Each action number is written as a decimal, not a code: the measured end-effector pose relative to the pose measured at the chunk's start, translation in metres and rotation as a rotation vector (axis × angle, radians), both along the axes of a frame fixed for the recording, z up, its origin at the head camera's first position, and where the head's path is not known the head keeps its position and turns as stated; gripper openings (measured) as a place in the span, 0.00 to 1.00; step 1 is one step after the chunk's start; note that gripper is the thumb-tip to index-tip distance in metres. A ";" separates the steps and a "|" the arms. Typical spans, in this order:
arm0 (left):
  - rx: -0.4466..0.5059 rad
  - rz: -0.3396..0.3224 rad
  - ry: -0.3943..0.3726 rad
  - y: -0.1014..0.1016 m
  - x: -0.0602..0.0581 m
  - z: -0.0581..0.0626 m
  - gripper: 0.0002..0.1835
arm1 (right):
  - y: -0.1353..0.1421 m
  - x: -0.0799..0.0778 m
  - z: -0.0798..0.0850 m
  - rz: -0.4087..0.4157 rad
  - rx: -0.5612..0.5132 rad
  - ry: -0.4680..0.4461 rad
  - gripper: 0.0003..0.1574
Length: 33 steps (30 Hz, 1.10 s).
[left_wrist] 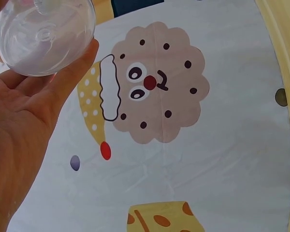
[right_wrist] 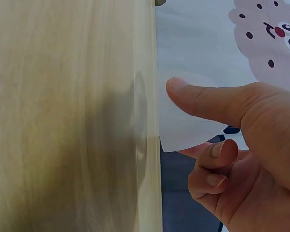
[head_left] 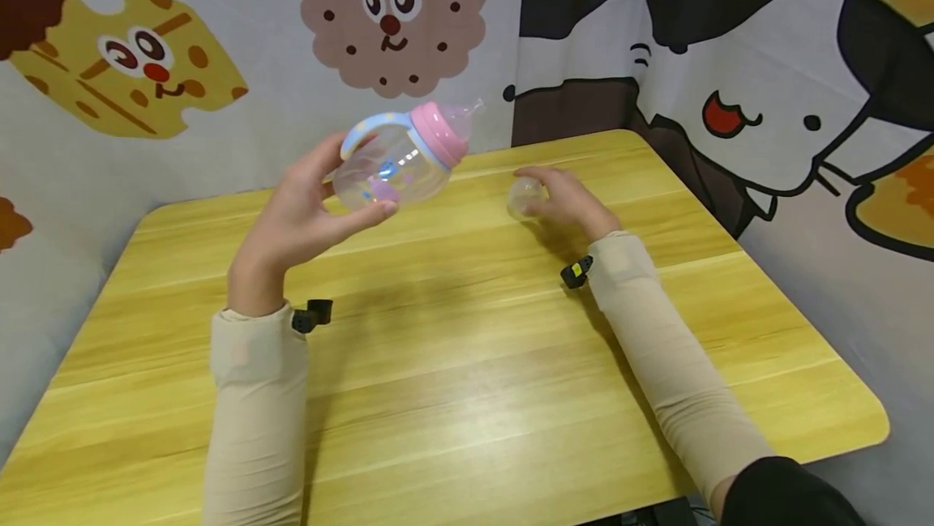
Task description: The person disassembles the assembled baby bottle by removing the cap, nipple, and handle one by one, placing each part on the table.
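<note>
A clear baby bottle (head_left: 390, 165) with a pink collar, a pale blue handle and a clear teat is raised above the far part of the table, tilted with its teat up and to the right. My left hand (head_left: 299, 206) holds it by the body, thumb below and fingers behind. In the left wrist view the bottle's round base (left_wrist: 46, 48) rests against the left hand (left_wrist: 26, 101). Toward the back right, my right hand (head_left: 569, 198) grips a clear dome-shaped cap (head_left: 521, 198) low at the tabletop. Its thumb and curled fingers show in the right wrist view.
The wood-grain table (head_left: 452, 364) has rounded corners and stands against a cartoon-printed cloth (head_left: 270, 48) at the back and right. A small black wrist camera (head_left: 312, 315) sits on the left sleeve, and another camera (head_left: 576, 271) on the right sleeve.
</note>
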<state>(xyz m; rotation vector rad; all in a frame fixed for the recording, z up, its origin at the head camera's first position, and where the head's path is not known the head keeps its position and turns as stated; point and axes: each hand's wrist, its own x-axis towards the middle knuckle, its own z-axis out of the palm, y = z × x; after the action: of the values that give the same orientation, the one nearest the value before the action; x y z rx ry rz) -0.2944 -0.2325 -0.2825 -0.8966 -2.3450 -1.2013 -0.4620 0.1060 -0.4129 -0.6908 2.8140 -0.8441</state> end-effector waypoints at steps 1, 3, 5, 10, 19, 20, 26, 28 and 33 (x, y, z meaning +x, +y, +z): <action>0.001 -0.001 0.000 0.000 0.000 0.000 0.35 | -0.001 0.000 0.000 0.003 0.006 0.000 0.38; 0.001 -0.001 -0.003 0.000 0.000 0.000 0.35 | -0.001 0.000 -0.001 0.005 0.017 -0.001 0.38; 0.004 -0.006 0.000 -0.001 0.000 0.000 0.36 | -0.001 -0.002 -0.002 0.012 0.029 0.001 0.38; 0.009 -0.023 0.008 -0.001 0.000 -0.001 0.36 | -0.002 -0.002 -0.003 0.023 0.048 0.005 0.41; 0.003 -0.021 -0.010 -0.001 -0.001 -0.001 0.35 | -0.003 0.000 -0.003 -0.028 0.070 -0.036 0.42; 0.000 -0.020 -0.010 -0.001 -0.001 -0.001 0.35 | -0.003 0.000 -0.004 -0.031 0.074 -0.040 0.42; -0.021 0.001 0.008 -0.002 -0.001 0.000 0.35 | -0.003 -0.003 -0.005 -0.049 0.089 -0.041 0.43; -0.015 -0.003 0.012 -0.002 -0.001 0.000 0.34 | -0.003 -0.003 -0.006 -0.046 0.088 -0.048 0.44; -0.014 -0.036 0.015 -0.002 -0.001 0.001 0.33 | -0.003 -0.004 -0.004 -0.034 0.080 -0.033 0.47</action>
<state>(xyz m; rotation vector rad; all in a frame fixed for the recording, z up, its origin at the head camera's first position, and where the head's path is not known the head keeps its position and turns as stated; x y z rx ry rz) -0.2952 -0.2348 -0.2814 -0.9525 -2.3384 -1.1891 -0.4659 0.1029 -0.4170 -0.6133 2.8204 -0.7370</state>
